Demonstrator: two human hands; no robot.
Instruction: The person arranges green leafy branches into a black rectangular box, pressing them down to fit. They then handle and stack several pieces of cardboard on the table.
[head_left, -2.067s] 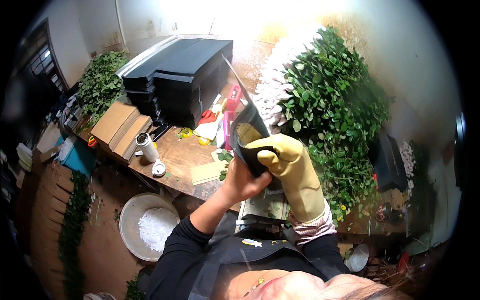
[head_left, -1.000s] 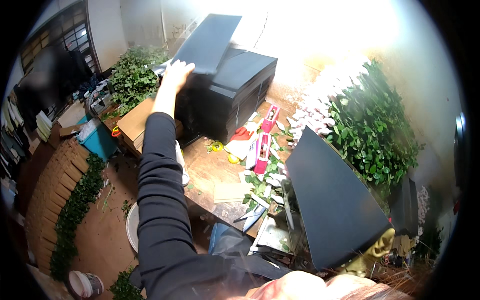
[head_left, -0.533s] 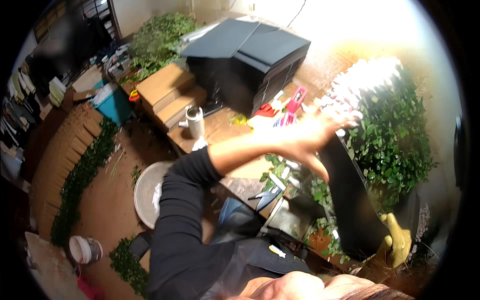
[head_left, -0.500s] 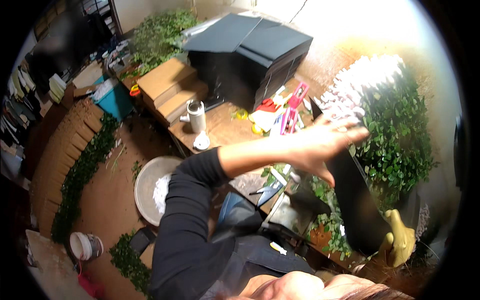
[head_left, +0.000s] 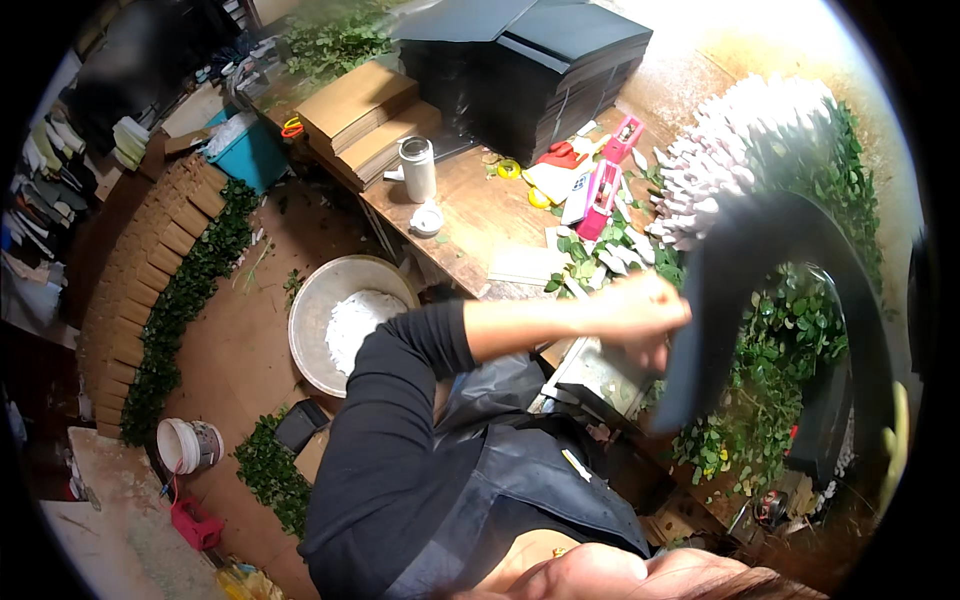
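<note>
My left hand [head_left: 642, 320], bare and slightly blurred, has its fingers curled at the edge of a dark grey sheet [head_left: 702, 290]. The sheet is bent into a tall arch, smeared by motion. At its far right end, my right hand [head_left: 892, 440], in a yellow glove, is mostly hidden, with only slim parts of fingers showing. Under and behind the sheet are leafy green stems [head_left: 755, 390] and a mass of white wrapped bundles [head_left: 715, 145]. Cut leaves and white pieces [head_left: 610, 250] lie on the wooden table [head_left: 460, 240] beside my left hand.
Stacked dark sheets [head_left: 520, 90], brown boards [head_left: 355, 95], a white cylinder [head_left: 417, 175] and pink tools [head_left: 602, 195] occupy the table. Below stand a basin [head_left: 305, 335] of white material and a bucket [head_left: 180, 445]. Rows of wrapped greenery [head_left: 175, 300] line the floor at left.
The dark sheet has bent up into an arch. My left hand has gone from spread fingers to curled ones at its edge. My gloved right hand has shifted toward the right rim.
</note>
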